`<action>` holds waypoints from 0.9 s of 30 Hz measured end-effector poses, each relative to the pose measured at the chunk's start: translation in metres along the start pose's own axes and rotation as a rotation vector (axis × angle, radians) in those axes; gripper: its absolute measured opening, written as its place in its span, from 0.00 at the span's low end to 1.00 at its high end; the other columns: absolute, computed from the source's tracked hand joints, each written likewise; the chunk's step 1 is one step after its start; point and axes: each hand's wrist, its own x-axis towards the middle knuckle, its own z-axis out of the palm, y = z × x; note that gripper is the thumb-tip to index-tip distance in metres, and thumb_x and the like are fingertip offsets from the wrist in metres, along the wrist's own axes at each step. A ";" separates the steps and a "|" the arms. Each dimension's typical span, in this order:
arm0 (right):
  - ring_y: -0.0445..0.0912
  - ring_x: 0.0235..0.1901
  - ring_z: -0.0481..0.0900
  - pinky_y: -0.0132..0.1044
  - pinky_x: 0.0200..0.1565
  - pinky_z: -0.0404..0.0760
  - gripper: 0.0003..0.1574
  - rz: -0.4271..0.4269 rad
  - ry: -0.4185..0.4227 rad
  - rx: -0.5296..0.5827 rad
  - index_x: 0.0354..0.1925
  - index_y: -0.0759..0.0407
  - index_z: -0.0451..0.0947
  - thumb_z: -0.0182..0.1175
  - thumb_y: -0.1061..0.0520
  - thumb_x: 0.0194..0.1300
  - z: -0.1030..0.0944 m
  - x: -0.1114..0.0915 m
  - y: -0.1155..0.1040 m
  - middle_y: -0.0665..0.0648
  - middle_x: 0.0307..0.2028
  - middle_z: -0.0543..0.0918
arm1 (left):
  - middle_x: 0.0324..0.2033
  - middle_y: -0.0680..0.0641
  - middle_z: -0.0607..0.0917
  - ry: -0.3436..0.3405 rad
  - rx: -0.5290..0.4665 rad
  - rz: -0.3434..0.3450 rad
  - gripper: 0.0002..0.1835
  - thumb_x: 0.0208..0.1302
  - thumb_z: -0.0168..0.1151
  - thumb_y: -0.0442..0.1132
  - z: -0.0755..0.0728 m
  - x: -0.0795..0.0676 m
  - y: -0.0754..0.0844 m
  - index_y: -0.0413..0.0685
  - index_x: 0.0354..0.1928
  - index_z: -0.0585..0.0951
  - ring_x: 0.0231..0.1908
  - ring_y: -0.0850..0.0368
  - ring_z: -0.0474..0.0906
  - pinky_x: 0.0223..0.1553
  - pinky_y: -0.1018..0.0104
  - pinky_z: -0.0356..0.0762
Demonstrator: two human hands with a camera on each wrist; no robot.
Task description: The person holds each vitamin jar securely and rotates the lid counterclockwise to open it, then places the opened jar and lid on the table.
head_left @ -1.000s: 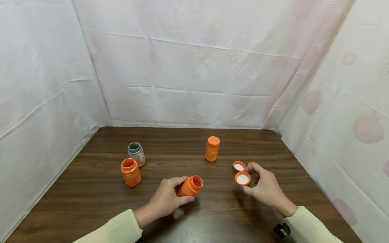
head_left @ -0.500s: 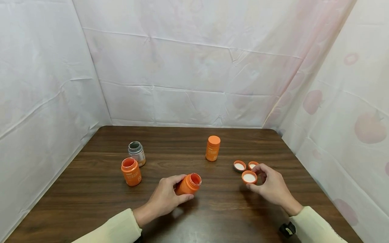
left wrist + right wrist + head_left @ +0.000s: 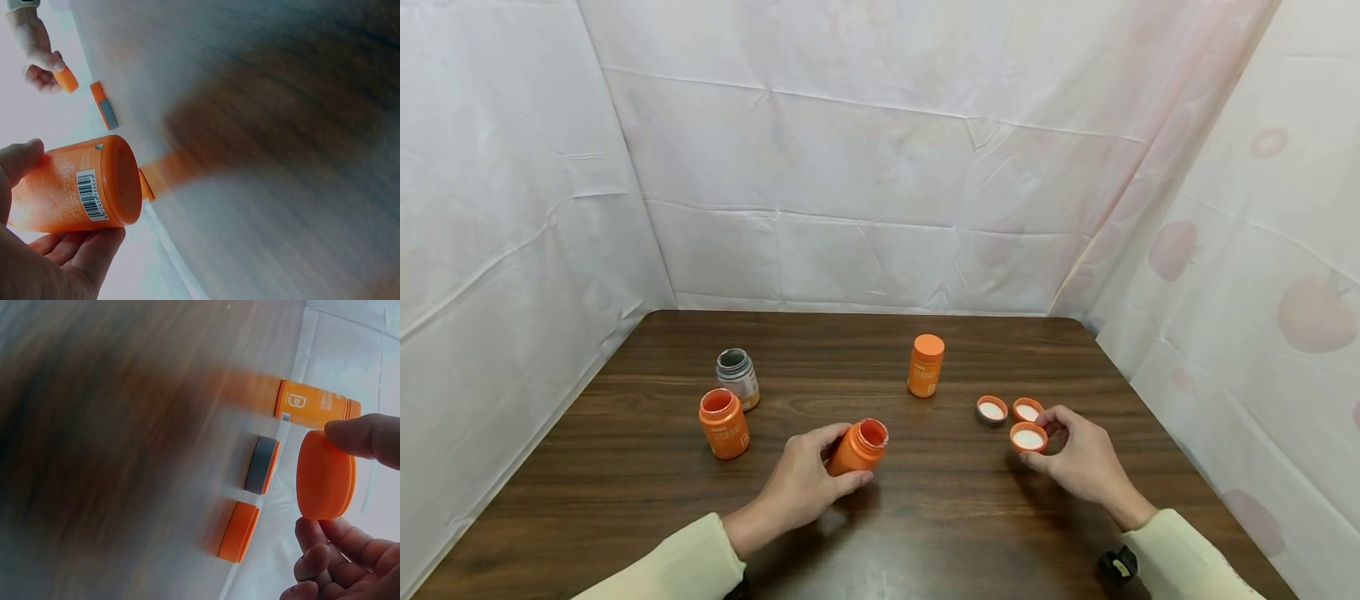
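One held jar (image 3: 854,452), tilted over the table (image 3: 940,533): smooth orange cylinder, seemingly plastic, mouth open; left hand (image 3: 797,481) curls thumb and fingers round it. One held cap (image 3: 1028,437): shallow disc, white lining up; right hand (image 3: 1086,460) pinches it, thumb opposite fingers. Change I note: held cap now farther right, near grey cap (image 3: 992,411) and orange cap (image 3: 1027,409), its gap from held jar wider. Clock from held jar: caps, near three; lidded jar (image 3: 925,371), one; grey jar (image 3: 742,385), ten; orange jar (image 3: 726,432), past nine.

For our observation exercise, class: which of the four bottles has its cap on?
The orange bottle standing alone, left of the loose caps. The grey bottle, its orange neighbour and the bottle in the left hand are uncapped.
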 end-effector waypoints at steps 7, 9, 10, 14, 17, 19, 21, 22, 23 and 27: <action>0.44 0.31 0.75 0.38 0.34 0.71 0.29 0.058 -0.041 -0.031 0.45 0.55 0.80 0.82 0.49 0.48 -0.002 0.001 0.002 0.51 0.35 0.83 | 0.46 0.57 0.87 0.036 -0.014 -0.001 0.30 0.50 0.84 0.39 -0.001 0.000 0.000 0.52 0.56 0.82 0.43 0.64 0.83 0.48 0.61 0.81; 0.44 0.31 0.75 0.38 0.34 0.72 0.29 0.072 -0.051 -0.040 0.45 0.56 0.80 0.81 0.48 0.49 -0.002 0.001 0.003 0.51 0.36 0.84 | 0.46 0.57 0.87 0.047 -0.013 -0.007 0.30 0.49 0.84 0.38 -0.002 0.001 0.000 0.52 0.56 0.82 0.43 0.65 0.83 0.49 0.61 0.81; 0.43 0.30 0.75 0.39 0.34 0.72 0.29 0.076 -0.053 -0.044 0.45 0.56 0.80 0.81 0.49 0.49 -0.002 0.001 0.005 0.51 0.36 0.84 | 0.46 0.57 0.87 0.054 -0.013 -0.010 0.30 0.49 0.84 0.38 -0.003 0.001 0.000 0.52 0.56 0.82 0.44 0.65 0.83 0.49 0.62 0.81; 0.43 0.29 0.75 0.40 0.33 0.72 0.30 0.095 -0.069 -0.058 0.46 0.57 0.80 0.81 0.48 0.49 -0.002 0.001 0.009 0.52 0.36 0.84 | 0.45 0.55 0.87 0.075 -0.003 -0.019 0.29 0.48 0.85 0.38 -0.004 0.002 -0.001 0.51 0.54 0.82 0.43 0.63 0.83 0.49 0.59 0.82; 0.44 0.31 0.76 0.41 0.34 0.72 0.31 0.107 -0.086 -0.067 0.45 0.59 0.79 0.81 0.48 0.49 -0.003 0.002 0.011 0.53 0.37 0.84 | 0.45 0.54 0.88 0.087 -0.002 -0.022 0.29 0.48 0.85 0.38 -0.004 0.002 -0.002 0.50 0.53 0.83 0.43 0.61 0.84 0.49 0.57 0.82; 0.45 0.33 0.78 0.41 0.34 0.73 0.30 0.115 -0.092 -0.074 0.45 0.59 0.80 0.81 0.48 0.49 -0.003 0.002 0.012 0.54 0.37 0.84 | 0.44 0.54 0.87 0.094 -0.003 -0.025 0.29 0.48 0.85 0.38 -0.004 0.002 -0.002 0.50 0.53 0.83 0.43 0.61 0.84 0.49 0.57 0.82; 0.46 0.34 0.78 0.41 0.35 0.73 0.29 0.125 -0.102 -0.083 0.45 0.59 0.80 0.80 0.48 0.50 -0.003 0.003 0.013 0.54 0.37 0.84 | 0.44 0.53 0.87 0.101 -0.003 -0.029 0.29 0.48 0.85 0.38 -0.004 0.002 -0.002 0.50 0.53 0.82 0.43 0.61 0.84 0.49 0.57 0.82; 0.47 0.35 0.79 0.42 0.35 0.74 0.29 0.130 -0.104 -0.088 0.45 0.59 0.80 0.80 0.48 0.50 -0.003 0.003 0.013 0.54 0.37 0.84 | 0.44 0.53 0.87 0.105 -0.001 -0.031 0.29 0.48 0.85 0.38 -0.004 0.002 -0.002 0.49 0.53 0.82 0.43 0.61 0.84 0.49 0.57 0.82; 0.48 0.36 0.79 0.42 0.36 0.74 0.29 0.135 -0.107 -0.090 0.45 0.59 0.80 0.80 0.48 0.51 -0.003 0.003 0.014 0.55 0.37 0.84 | 0.44 0.53 0.87 0.109 0.003 -0.033 0.29 0.47 0.85 0.38 -0.004 0.002 -0.002 0.49 0.53 0.82 0.43 0.61 0.84 0.49 0.57 0.82; 0.49 0.36 0.79 0.43 0.36 0.74 0.29 0.151 -0.120 -0.101 0.45 0.60 0.80 0.80 0.47 0.51 -0.003 0.003 0.016 0.55 0.37 0.84 | 0.44 0.53 0.87 0.123 0.017 -0.041 0.30 0.47 0.85 0.38 -0.005 0.003 -0.002 0.49 0.53 0.82 0.43 0.61 0.83 0.49 0.56 0.82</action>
